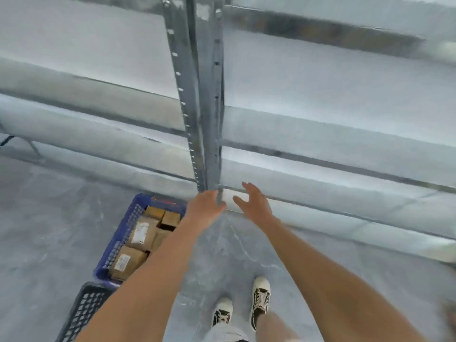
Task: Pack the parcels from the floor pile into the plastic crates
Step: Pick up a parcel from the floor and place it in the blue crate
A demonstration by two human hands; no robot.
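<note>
A blue plastic crate [128,220] stands on the grey floor at the lower left, holding several brown cardboard parcels [142,234] with white labels. A black crate [81,312] sits just in front of it, partly cut off by the frame edge. Both my arms reach forward over the floor. My left hand [206,206] is at the foot of the shelf post, its fingers hidden from view. My right hand [254,202] is beside it with fingers spread and nothing in it. The floor pile of parcels is out of view.
A grey metal shelving rack fills the upper frame, its perforated upright post [197,95] running down the middle to the floor. The low shelf edge [345,213] runs off to the right. My two feet in white sneakers [260,299] stand on the floor below.
</note>
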